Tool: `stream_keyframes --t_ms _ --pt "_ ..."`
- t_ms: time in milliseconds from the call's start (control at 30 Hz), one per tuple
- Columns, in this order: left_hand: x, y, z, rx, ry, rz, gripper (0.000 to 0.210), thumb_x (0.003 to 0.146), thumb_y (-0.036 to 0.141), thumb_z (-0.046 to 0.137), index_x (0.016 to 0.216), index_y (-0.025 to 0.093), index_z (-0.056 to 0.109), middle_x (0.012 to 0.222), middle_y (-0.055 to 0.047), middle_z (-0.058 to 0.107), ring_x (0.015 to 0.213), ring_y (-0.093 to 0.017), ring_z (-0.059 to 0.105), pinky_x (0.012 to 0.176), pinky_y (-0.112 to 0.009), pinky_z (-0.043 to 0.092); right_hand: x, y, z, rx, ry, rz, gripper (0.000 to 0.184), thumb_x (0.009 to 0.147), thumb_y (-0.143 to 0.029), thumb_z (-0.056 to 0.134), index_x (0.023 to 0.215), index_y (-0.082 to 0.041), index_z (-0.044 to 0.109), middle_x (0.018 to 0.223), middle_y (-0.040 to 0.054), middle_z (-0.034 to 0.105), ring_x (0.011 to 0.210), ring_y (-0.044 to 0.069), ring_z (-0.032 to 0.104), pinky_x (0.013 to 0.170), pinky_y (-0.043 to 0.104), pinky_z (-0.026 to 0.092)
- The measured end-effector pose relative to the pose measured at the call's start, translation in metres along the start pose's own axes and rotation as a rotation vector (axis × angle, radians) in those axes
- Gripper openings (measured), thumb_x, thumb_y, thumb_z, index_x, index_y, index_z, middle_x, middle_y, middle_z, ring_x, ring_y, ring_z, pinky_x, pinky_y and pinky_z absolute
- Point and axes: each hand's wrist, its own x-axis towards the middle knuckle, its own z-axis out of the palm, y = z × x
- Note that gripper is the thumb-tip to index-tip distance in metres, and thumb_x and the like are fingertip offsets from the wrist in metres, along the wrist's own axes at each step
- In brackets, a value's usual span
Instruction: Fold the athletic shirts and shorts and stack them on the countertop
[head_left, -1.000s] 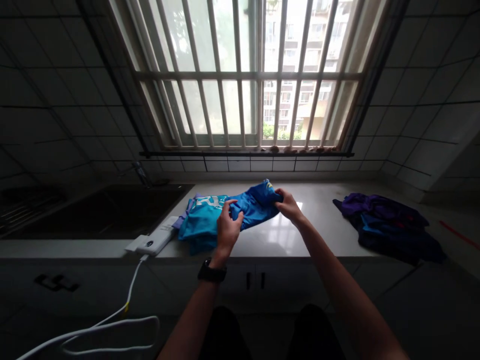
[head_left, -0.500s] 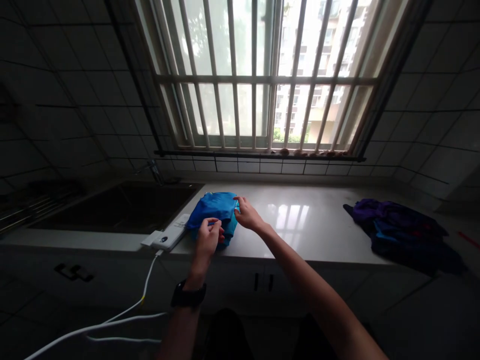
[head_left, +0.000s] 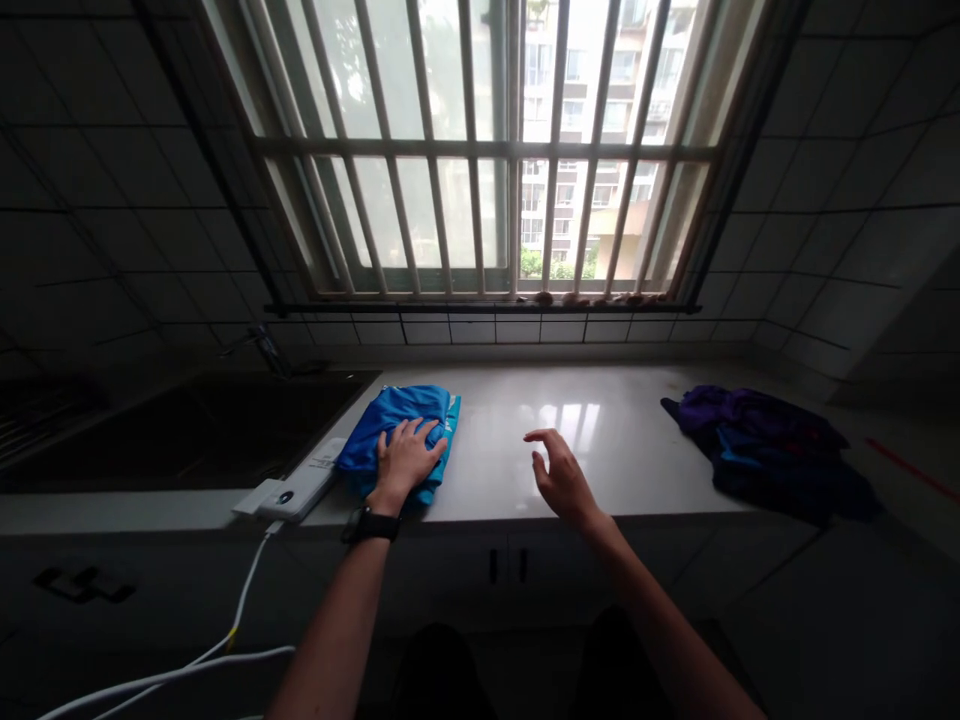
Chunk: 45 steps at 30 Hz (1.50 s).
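Observation:
Folded blue clothes (head_left: pixel 397 408) lie in a pile on the white countertop (head_left: pixel 495 480), beside the sink. My left hand (head_left: pixel 409 458), with a dark watch at the wrist, rests on top of the pile, its fingers spread. To the right, my right hand (head_left: pixel 561 478) hovers over the counter with fingers apart and slightly curled, holding nothing. A heap of dark purple and navy clothes (head_left: pixel 757 440) lies crumpled at the counter's right end, apart from both hands.
A white power bank (head_left: pixel 300 492) with a white cable (head_left: pixel 244 590) sits left of the blue pile, near the front edge. The dark sink (head_left: pixel 165 425) and its faucet (head_left: pixel 266 350) are farther left. A barred window (head_left: pixel 480 150) rises behind.
My left hand has flattened onto the blue pile from its front edge. My right hand has left the pile and moved right. The camera view has shifted to the right.

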Motion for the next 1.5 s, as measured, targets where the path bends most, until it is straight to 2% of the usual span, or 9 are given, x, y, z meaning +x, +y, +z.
stream_keyframes --t_ms 200,367,533,600,667,767,900,1033,1500 --pt "0.0 0.001 0.001 0.031 0.035 -0.029 0.043 0.094 0.044 0.054 0.132 0.03 0.068 0.152 -0.011 0.059 0.144 -0.035 0.046 0.121 -0.06 0.026 -0.009 0.058 -0.047 -0.385 -0.025 0.096 0.032 0.09 -0.006 0.043 0.11 -0.018 0.065 0.11 0.0135 0.067 0.104 0.028 0.062 0.092 0.043 0.051" --pt "0.0 0.007 -0.004 0.031 0.06 -0.052 0.046 0.091 0.044 0.055 0.13 0.025 0.069 0.149 -0.015 0.06 0.141 -0.037 0.048 0.12 -0.061 0.028 -0.003 0.076 -0.048 -0.523 -0.182 0.179 0.03 0.094 -0.008 0.048 0.115 -0.018 0.067 0.119 0.0148 0.066 0.11 0.027 0.06 0.094 0.039 0.046" --pt "-0.022 0.05 -0.01 -0.01 0.284 0.081 0.043 0.089 0.045 0.054 0.121 0.022 0.071 0.139 -0.018 0.065 0.134 -0.039 0.052 0.116 -0.059 0.034 0.001 0.071 -0.044 -0.57 -0.235 0.211 0.025 0.099 -0.012 0.047 0.114 -0.016 0.066 0.118 0.0149 0.065 0.111 0.026 0.058 0.095 0.036 0.044" --pt "-0.035 0.076 -0.004 -0.18 0.161 0.256 0.04 0.087 0.046 0.053 0.112 0.022 0.073 0.123 -0.017 0.072 0.12 -0.036 0.063 0.107 -0.052 0.045 0.002 0.069 -0.045 -0.58 -0.24 0.227 0.022 0.1 -0.015 0.048 0.114 -0.016 0.066 0.118 0.0151 0.065 0.111 0.026 0.058 0.095 0.035 0.043" --pt "-0.046 0.098 0.008 -0.418 -0.098 0.392 0.039 0.084 0.051 0.055 0.103 0.023 0.074 0.106 -0.012 0.076 0.102 -0.03 0.07 0.094 -0.044 0.054 0.002 0.068 -0.045 -0.589 -0.242 0.239 0.021 0.102 -0.018 0.048 0.113 -0.016 0.066 0.118 0.0149 0.065 0.111 0.026 0.058 0.094 0.035 0.043" --pt "-0.054 0.114 0.032 -0.738 -0.362 0.389 0.048 0.077 0.064 0.062 0.097 0.023 0.074 0.094 -0.008 0.078 0.087 -0.026 0.072 0.078 -0.037 0.058 0.002 0.068 -0.046 -0.605 -0.236 0.248 0.022 0.103 -0.022 0.048 0.114 -0.015 0.066 0.118 0.0145 0.066 0.111 0.026 0.059 0.093 0.034 0.043" --pt "-0.051 0.113 0.047 -0.921 -0.36 0.247 0.057 0.067 0.072 0.071 0.093 0.022 0.073 0.089 -0.008 0.077 0.086 -0.026 0.073 0.073 -0.035 0.057 0.001 0.068 -0.045 -0.631 -0.233 0.233 0.022 0.104 -0.024 0.048 0.112 -0.015 0.067 0.116 0.0142 0.066 0.109 0.025 0.059 0.093 0.035 0.044" --pt "-0.045 0.113 0.038 -0.923 -0.428 0.265 0.057 0.061 0.071 0.077 0.09 0.021 0.075 0.087 -0.008 0.078 0.085 -0.027 0.072 0.071 -0.035 0.057 0.001 0.067 -0.045 -0.639 -0.239 0.229 0.023 0.104 -0.024 0.048 0.11 -0.015 0.069 0.115 0.0139 0.067 0.107 0.025 0.06 0.092 0.034 0.045" --pt "-0.05 0.106 0.045 -1.126 -0.355 0.142 0.047 0.064 0.062 0.079 0.076 0.018 0.069 0.066 0.001 0.061 0.059 -0.013 0.048 0.052 -0.024 0.037 -0.001 0.062 -0.044 -0.716 -0.256 0.279 0.025 0.104 -0.025 0.048 0.108 -0.016 0.072 0.115 0.0124 0.068 0.11 0.023 0.061 0.092 0.031 0.045"
